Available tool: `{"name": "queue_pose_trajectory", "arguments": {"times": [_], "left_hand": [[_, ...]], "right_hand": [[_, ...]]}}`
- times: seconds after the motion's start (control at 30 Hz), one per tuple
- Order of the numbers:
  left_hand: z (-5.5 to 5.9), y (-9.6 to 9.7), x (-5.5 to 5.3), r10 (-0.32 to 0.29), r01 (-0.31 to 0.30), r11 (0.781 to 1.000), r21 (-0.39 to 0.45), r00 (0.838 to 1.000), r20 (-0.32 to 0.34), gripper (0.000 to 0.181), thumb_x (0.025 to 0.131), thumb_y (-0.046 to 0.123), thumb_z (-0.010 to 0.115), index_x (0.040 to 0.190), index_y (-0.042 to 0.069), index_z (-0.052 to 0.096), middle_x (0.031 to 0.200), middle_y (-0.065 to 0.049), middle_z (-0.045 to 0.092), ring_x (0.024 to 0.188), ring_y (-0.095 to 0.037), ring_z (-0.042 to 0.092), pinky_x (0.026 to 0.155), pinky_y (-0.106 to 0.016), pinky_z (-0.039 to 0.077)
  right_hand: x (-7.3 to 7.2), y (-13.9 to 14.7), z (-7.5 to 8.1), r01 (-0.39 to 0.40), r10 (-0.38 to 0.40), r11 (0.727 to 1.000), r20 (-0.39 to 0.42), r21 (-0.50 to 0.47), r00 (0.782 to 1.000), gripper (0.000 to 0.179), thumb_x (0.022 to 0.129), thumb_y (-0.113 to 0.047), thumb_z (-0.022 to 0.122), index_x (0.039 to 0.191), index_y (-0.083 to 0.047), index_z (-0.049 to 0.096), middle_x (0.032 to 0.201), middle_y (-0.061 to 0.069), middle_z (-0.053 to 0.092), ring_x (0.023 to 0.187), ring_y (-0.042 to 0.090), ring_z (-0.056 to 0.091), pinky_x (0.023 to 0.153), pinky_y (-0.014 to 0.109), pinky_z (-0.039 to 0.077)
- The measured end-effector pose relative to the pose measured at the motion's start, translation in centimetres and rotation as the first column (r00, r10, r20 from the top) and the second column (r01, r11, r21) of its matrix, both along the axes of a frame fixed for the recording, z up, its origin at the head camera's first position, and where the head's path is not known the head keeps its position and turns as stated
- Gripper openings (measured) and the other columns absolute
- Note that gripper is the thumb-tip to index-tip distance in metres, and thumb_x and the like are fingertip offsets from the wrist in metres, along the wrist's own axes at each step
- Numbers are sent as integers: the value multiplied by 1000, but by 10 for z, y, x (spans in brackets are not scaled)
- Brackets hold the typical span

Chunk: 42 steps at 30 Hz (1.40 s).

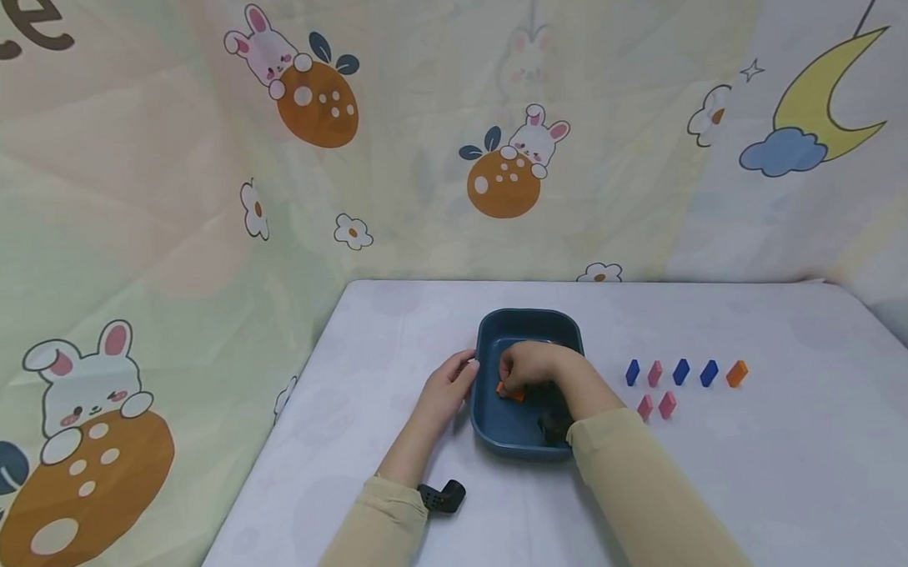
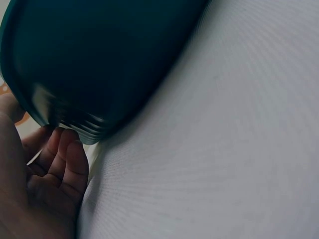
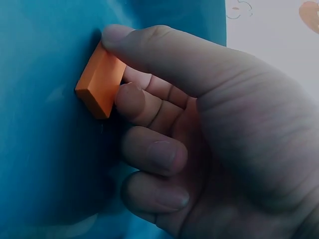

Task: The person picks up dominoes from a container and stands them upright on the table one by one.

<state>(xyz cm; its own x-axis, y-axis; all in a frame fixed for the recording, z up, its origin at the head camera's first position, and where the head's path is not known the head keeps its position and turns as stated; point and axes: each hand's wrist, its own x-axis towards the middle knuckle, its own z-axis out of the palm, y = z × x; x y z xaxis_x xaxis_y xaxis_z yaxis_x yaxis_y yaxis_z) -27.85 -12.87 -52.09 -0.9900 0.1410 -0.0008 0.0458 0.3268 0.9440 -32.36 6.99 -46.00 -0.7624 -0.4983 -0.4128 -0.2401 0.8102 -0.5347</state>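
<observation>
A dark blue rectangular tray [image 1: 510, 438] stands on the table. Over its inside, my right hand [image 1: 535, 364] pinches an orange block [image 3: 102, 79] between thumb and index finger, low against the tray's blue surface. The remaining fingers of that hand curl loosely in the right wrist view. At the tray's left side is my left hand [image 1: 446, 388]. Its fingertips touch the outer wall just under the rim in the left wrist view, while the thumb [image 2: 10, 105] lies along the rim's edge. Part of the tray's inside is hidden by my right hand and forearm.
Right of the tray, small blocks stand in two rows: blue [image 1: 681, 371], pink [image 1: 667, 404] and orange [image 1: 737, 374]. Black devices are worn on the left wrist [image 1: 442, 496] and right wrist [image 1: 555, 426]. A patterned cloth [image 1: 419, 151] hangs behind the white table [image 1: 798, 472].
</observation>
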Motion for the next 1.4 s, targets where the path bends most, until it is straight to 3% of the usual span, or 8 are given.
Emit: {"name": "queue_pose_trajectory", "arguments": {"times": [0.37,0.6,0.97,1.27,1.4], "left_hand": [[-2,1,0,1,-1,1000,-2,1000,-5,47,96,57,52,135,31,58,105,1,67,84,-17,62,73,-30,51],[-2,2,-1,-1,1,1000,1,1000,5,47,97,58,51,136,32,57,108,1,67,87,-17,62,75,-31,52],[-2,5,-3,12,-12,1000,-4,999,29,51,95,61,52,137,32,57,112,3,67,89,-16,62,79,-32,52],[-3,3,-2,19,-19,1000,-16,1000,2,49,96,59,52,136,31,58,112,3,68,88,-15,63,78,-30,53],[-1,1,-1,23,-23,1000,-12,1000,-5,47,97,57,52,135,31,58,109,1,67,86,-16,62,75,-30,52]], "right_hand": [[-2,3,2,-13,13,1000,-46,11,999,9,89,-22,67,82,-17,68,79,1,66,76,19,59,66,32,45],[-6,12,8,5,-12,998,-111,-63,994,5,88,-19,65,89,-16,67,80,2,66,78,19,59,70,33,45],[-5,28,22,26,-47,988,-142,-151,989,20,89,-22,64,107,-15,61,86,-4,71,86,18,61,82,36,49],[11,58,44,-5,-55,963,-213,-269,976,19,93,-18,61,110,-15,53,88,-5,74,87,16,65,83,37,49],[23,85,50,27,-99,952,-221,-306,970,18,96,-20,60,111,-15,51,94,0,74,91,20,65,83,39,51]]}}
